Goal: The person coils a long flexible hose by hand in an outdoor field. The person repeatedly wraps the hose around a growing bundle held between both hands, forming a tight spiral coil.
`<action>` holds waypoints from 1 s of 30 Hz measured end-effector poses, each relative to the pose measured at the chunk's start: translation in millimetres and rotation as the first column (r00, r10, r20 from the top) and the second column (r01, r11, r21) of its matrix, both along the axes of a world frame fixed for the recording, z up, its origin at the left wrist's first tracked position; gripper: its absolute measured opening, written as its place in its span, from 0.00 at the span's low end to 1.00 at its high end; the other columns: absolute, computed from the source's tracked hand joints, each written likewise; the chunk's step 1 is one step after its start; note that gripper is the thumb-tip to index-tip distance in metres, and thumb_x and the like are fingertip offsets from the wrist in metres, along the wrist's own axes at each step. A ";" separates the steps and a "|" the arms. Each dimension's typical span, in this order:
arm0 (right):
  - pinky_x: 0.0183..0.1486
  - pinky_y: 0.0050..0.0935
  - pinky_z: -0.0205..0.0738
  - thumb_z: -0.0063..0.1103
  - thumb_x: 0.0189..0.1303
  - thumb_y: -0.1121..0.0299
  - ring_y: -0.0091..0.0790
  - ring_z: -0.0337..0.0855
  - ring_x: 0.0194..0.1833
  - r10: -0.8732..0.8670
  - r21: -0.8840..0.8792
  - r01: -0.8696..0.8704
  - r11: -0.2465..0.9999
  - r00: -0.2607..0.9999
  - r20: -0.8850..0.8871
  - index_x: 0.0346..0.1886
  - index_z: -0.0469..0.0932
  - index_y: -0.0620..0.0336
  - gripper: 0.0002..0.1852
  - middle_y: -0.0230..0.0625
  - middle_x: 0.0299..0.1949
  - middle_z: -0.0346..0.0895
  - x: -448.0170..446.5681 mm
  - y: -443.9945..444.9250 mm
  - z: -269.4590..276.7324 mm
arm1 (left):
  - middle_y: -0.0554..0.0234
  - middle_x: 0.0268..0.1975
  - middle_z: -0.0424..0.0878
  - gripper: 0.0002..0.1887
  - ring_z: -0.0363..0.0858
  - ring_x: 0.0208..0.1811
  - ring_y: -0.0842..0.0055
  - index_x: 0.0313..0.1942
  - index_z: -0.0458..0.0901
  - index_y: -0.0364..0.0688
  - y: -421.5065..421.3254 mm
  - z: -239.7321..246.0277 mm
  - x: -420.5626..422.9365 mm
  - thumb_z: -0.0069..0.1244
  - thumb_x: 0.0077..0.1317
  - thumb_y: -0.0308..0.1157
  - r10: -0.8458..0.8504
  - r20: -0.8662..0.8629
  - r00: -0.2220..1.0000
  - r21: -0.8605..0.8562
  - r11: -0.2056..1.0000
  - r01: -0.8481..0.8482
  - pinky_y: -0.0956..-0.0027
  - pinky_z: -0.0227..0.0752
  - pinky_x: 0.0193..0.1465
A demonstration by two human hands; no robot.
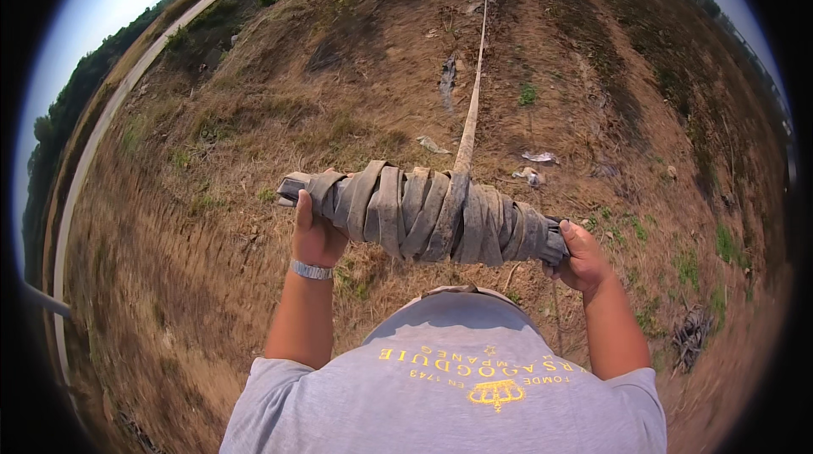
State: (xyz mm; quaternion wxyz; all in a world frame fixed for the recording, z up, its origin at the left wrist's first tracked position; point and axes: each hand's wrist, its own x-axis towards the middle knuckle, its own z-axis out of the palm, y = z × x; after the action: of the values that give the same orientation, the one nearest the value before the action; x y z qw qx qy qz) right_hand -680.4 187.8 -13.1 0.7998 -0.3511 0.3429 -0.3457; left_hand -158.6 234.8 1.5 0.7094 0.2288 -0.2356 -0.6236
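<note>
A long roll of flat grey-brown hose or strap is held level in front of my chest, its bands wound crosswise over one another. My left hand grips its left end, the thumb on the near side and most fingers hidden behind. At the other end, my right hand pinches the folded dark material, thumb on top. From the roll's middle a single flat length runs straight away over the ground and narrows into the distance. What lies inside the windings is hidden.
Dry grass and bare soil spread around me, with low furrows ahead. Scraps of pale plastic and a dark strip lie near the flat length. A dry clump sits at right. A pale road curves along the left.
</note>
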 end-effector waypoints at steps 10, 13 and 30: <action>0.71 0.41 0.89 0.97 0.57 0.67 0.42 0.88 0.71 -0.331 -0.776 0.041 0.630 0.918 -0.220 0.73 0.80 0.58 0.42 0.44 0.75 0.82 -3.9 28.2 15.1 | 0.53 0.72 0.92 0.36 0.88 0.74 0.52 0.72 0.85 0.41 -15.2 -14.4 -17.2 0.55 0.84 0.64 0.030 -0.015 0.999 0.292 0.956 -0.024 0.41 0.77 0.83; 0.61 0.40 0.94 0.92 0.65 0.51 0.44 0.93 0.66 -0.205 -0.443 0.174 0.879 0.979 -0.022 0.79 0.74 0.60 0.46 0.47 0.75 0.83 1.2 40.2 16.1 | 0.54 0.66 0.95 0.29 0.93 0.69 0.56 0.65 0.89 0.41 -17.4 -15.8 -22.4 0.62 0.82 0.58 0.055 -0.103 0.993 0.183 0.982 -0.035 0.44 0.81 0.79; 0.70 0.45 0.87 0.88 0.62 0.80 0.41 0.90 0.68 -0.513 -0.841 -0.175 0.513 0.722 -0.464 0.67 0.79 0.53 0.33 0.38 0.67 0.88 -4.2 33.2 7.0 | 0.57 0.77 0.87 0.37 0.86 0.77 0.54 0.78 0.79 0.47 -31.1 -15.0 -27.8 0.51 0.86 0.68 -0.138 0.031 0.990 0.303 0.945 0.122 0.40 0.76 0.84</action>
State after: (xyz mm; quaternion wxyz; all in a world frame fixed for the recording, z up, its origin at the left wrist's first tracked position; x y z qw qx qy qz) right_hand -684.6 221.0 -6.2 0.3058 -0.7508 0.4283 -0.3993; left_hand -186.4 203.7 -13.4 0.6172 0.3340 -0.1710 -0.6916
